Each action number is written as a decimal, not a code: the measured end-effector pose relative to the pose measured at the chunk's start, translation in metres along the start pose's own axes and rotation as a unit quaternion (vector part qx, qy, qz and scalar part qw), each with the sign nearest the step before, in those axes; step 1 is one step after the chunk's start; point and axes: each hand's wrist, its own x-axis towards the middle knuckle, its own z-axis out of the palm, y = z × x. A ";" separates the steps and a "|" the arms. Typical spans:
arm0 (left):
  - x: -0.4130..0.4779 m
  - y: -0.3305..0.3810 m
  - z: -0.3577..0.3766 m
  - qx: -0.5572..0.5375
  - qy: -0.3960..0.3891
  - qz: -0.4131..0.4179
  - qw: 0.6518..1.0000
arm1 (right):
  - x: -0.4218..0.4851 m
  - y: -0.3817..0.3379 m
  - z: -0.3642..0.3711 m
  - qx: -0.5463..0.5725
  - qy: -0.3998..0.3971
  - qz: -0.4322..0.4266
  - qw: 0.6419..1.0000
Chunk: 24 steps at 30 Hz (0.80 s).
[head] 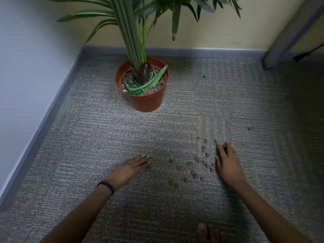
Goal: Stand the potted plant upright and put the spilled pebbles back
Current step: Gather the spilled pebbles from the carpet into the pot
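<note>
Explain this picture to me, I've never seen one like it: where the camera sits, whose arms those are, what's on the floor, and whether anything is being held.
The one picture comes from a camera worn on a person's head, looking down at their own arms. The left hand and right hand lie flat and open on the grey carpet, holding nothing. Between them lie spilled pebbles, with a few strays farther right. Beyond, a brown pot stands upright near the wall, with a green plant and more pebbles inside.
</note>
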 end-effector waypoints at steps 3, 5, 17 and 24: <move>-0.002 -0.002 0.005 -0.030 -0.027 -0.017 0.999 | -0.014 0.005 0.003 0.004 0.015 -0.014 1.000; -0.001 -0.005 0.007 -0.042 -0.046 -0.029 0.998 | -0.018 0.008 0.001 0.012 0.025 -0.036 0.999; 0.029 0.003 -0.032 -0.122 0.187 -0.120 0.967 | 0.006 0.011 -0.017 0.097 0.092 -0.041 0.990; 0.099 -0.013 -0.121 -0.255 0.381 -0.186 0.869 | 0.047 -0.065 -0.050 0.152 0.134 -0.135 0.970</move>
